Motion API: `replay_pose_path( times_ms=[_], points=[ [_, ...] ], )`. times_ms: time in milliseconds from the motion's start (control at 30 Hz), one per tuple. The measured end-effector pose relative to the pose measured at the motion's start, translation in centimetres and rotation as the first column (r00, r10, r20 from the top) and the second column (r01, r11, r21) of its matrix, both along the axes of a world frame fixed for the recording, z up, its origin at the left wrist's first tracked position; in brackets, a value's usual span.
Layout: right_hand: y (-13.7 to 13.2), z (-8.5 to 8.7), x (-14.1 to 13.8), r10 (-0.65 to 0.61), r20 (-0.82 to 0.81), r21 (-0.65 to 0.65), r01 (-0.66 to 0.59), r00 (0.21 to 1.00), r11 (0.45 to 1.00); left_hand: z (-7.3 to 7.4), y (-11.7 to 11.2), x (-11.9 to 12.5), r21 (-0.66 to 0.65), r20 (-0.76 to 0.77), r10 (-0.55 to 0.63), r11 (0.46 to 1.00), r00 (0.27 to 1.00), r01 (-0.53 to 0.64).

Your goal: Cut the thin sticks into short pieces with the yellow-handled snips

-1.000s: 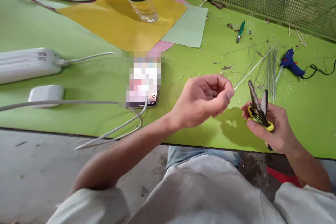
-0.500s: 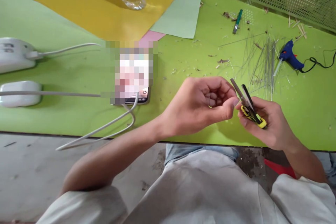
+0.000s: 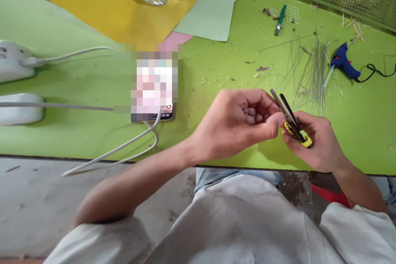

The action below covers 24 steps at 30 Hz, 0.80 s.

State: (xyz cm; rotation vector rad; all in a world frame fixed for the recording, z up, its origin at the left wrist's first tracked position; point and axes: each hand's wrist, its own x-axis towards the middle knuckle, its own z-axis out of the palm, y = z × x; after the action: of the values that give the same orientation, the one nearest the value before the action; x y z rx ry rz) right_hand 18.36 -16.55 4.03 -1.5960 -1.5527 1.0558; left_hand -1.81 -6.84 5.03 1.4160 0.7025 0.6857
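Yellow-handled snips (image 3: 297,128) closed further; right hand (image 3: 318,144) grips them

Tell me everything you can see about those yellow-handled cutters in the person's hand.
The small cutters have two narrow, dark metal blades, slightly parted and pointing up and away to the left. Their handles look like plastic, yellow with black, and one yellow end shows clearly. The right hand wraps around them, hiding much of the grip, above the green tabletop. The blade tips sit beside the left hand, but whether they touch it cannot be told.
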Motion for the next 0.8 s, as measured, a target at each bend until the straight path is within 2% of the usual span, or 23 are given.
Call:
replay_pose_path(
  times_ms=[133, 333, 533, 700, 800],
  points=[
    [0.02, -0.02, -0.06, -0.011, 0.003, -0.003, 0.011, 1.000, 1.000, 0.10, 0.00, 0.08, -0.009, -0.013, -0.003, 1.000, 1.000, 0.003],
    [0.16, -0.25, -0.22, -0.021, 0.017, 0.007, 0.021, 1.000, 1.000, 0.13, 0.02, 0.42, -0.096, 0.056, -0.024, 0.995, 0.998, 0.030],
    [0.23, -0.24, -0.25, -0.027, 0.027, 0.014, 0.027, 0.999, 1.000, -0.07, 0.10, 0.52, -0.051, 0.021, 0.008, 0.999, 1.000, -0.007],
    [0.24, -0.15, -0.15, -0.016, 0.024, 0.021, 0.015, 1.000, 1.000, -0.28, 0.06, 0.51, -0.090, 0.090, -0.002, 0.996, 0.996, 0.010],
    [0.24, -0.13, -0.16, -0.013, 0.023, 0.022, 0.012, 1.000, 1.000, -0.22, 0.01, 0.52, -0.067, 0.052, 0.006, 0.998, 0.999, -0.003]
  ],
)
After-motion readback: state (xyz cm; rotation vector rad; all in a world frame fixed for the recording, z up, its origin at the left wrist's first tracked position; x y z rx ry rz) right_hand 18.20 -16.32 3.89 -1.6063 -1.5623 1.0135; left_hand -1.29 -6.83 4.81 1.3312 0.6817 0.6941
